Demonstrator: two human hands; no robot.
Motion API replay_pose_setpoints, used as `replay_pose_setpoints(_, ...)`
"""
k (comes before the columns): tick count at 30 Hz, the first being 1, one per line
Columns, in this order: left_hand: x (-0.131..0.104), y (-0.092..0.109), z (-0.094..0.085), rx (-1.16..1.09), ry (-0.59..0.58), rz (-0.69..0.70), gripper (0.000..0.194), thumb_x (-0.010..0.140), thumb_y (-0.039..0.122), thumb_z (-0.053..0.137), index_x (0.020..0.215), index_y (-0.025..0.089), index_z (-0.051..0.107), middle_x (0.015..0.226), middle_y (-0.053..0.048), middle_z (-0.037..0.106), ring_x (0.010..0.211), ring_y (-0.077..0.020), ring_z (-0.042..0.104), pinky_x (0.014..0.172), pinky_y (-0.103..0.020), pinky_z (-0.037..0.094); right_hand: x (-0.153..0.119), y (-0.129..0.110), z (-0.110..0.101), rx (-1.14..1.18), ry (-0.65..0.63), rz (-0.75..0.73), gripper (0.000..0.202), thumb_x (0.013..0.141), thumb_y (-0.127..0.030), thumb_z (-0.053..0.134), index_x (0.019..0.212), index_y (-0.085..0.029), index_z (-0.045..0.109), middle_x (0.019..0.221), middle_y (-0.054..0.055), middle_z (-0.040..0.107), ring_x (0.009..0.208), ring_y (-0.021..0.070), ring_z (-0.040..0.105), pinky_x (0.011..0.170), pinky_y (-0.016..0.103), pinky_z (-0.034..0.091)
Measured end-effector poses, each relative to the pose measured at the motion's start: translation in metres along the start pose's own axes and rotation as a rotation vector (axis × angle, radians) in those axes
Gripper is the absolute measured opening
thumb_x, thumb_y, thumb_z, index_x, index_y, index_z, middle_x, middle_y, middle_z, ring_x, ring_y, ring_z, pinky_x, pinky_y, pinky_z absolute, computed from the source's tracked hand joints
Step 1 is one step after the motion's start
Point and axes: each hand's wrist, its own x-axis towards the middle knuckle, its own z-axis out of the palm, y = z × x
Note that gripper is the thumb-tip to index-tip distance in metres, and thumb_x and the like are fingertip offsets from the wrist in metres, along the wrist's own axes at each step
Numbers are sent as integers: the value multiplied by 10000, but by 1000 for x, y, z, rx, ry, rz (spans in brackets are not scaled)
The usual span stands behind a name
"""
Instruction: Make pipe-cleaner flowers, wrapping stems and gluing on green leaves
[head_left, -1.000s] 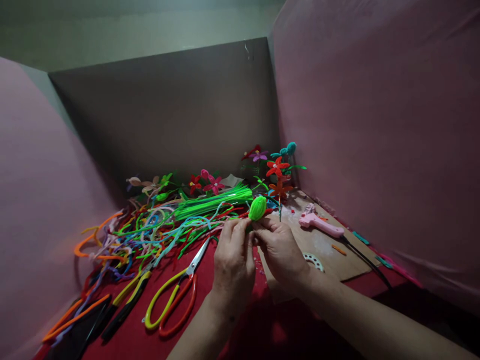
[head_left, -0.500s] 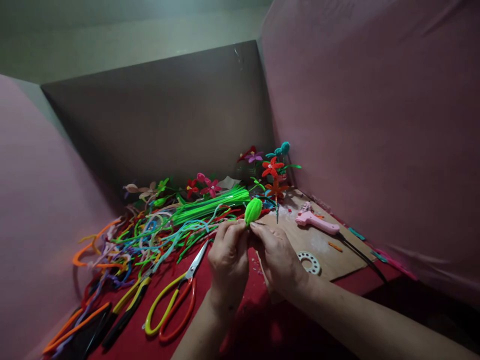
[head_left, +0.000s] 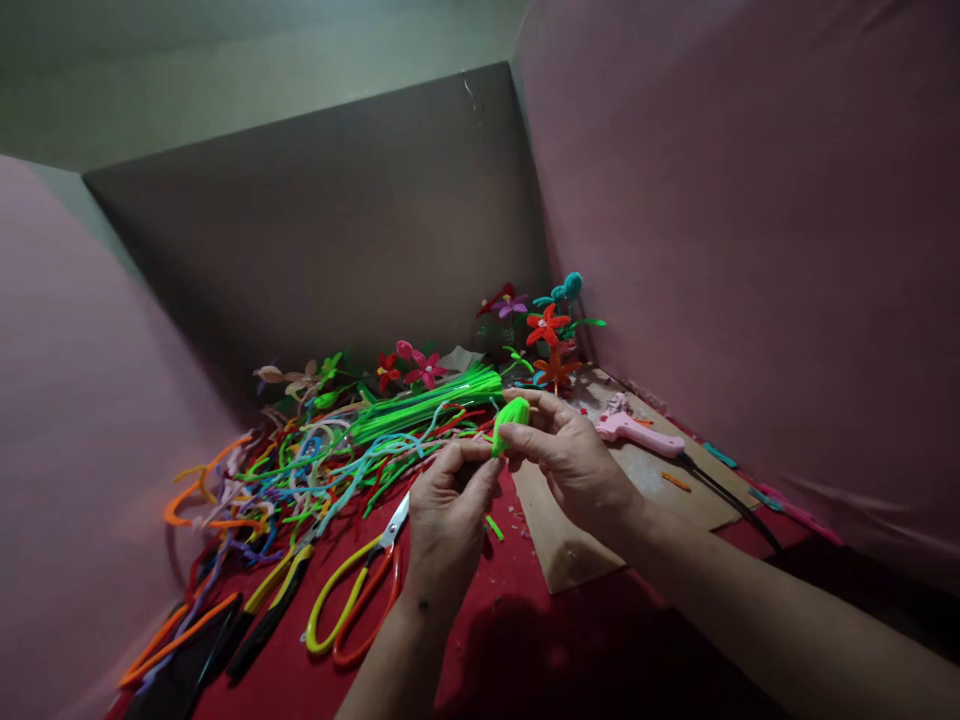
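Note:
A bright green fuzzy pipe-cleaner flower bud (head_left: 511,414) is held up in front of me, between my two hands. My right hand (head_left: 581,462) grips it from the right, thumb across its near side and fingers behind. From below left, my left hand (head_left: 453,512) pinches the bud's lower end; its fingertips there are partly hidden. Under the hands, a short green pipe-cleaner piece (head_left: 494,527) lies on the red cloth. Scissors (head_left: 390,535) with one yellow and one red handle rest beside my left wrist.
Loose coloured pipe cleaners (head_left: 300,480) and a green bundle (head_left: 427,402) spread over the left. Pliers (head_left: 279,600) lie in front of them. A pink glue gun (head_left: 641,434) with a black cord rests on a board (head_left: 577,550). Finished flowers (head_left: 548,324) stand at the back.
My right hand has shifted up around the bud, its fingers now behind it. The bud tips a little to the right. The white ring on the board is now covered by my right hand.

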Motion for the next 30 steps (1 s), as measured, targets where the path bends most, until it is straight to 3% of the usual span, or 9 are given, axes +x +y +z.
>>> replay_pose_setpoints(5, 4, -5, -3, -136, -89, -132, 75, 720, 196, 659, 736, 150, 602, 528, 49, 529, 460, -54, 433, 444, -167, 342, 1, 4, -2, -74, -48, -44, 193, 701, -208, 721, 840, -186, 590, 723, -30, 567, 618, 86, 489, 556, 224, 392)
replay_pose_setpoints(11, 11, -2, -6, -306, -213, -282, 152, 673, 223, 700, 690, 127, 583, 593, 18, 574, 457, -47, 459, 430, -160, 356, 1, 1, 0, -121, -43, -56, 187, 698, -196, 708, 845, -188, 593, 701, -37, 558, 597, 82, 486, 535, 216, 395)
replay_pose_setpoints(16, 13, -1, -7, -316, -224, -347, 186, 675, 235, 708, 696, 128, 558, 631, 3, 594, 447, -31, 441, 409, -139, 305, 2, -4, 2, -177, -96, -16, 120, 718, -208, 672, 768, -168, 571, 652, -38, 547, 543, 81, 481, 508, 227, 395)
replay_pose_setpoints(22, 11, -3, -6, -318, -219, -281, 181, 737, 271, 668, 723, 138, 546, 610, 30, 551, 434, -17, 344, 400, -141, 228, 3, -9, 3, -196, -73, 16, 319, 659, -132, 689, 960, -179, 593, 740, -31, 581, 655, 95, 526, 590, 231, 432)
replay_pose_setpoints(26, 7, -2, -4, -302, -166, -241, 189, 755, 277, 655, 701, 143, 534, 602, 37, 546, 444, -22, 335, 411, -147, 221, 3, -6, 2, -242, -106, -44, 208, 704, -119, 621, 902, -179, 607, 741, -26, 567, 646, 95, 511, 574, 233, 420)
replay_pose_setpoints(30, 7, -3, -3, -311, -121, -218, 214, 739, 274, 670, 662, 141, 522, 568, 41, 537, 420, -22, 311, 395, -157, 199, 1, -2, 5, -260, -72, -60, 245, 699, -123, 617, 936, -187, 607, 764, -23, 576, 669, 104, 521, 605, 245, 429)
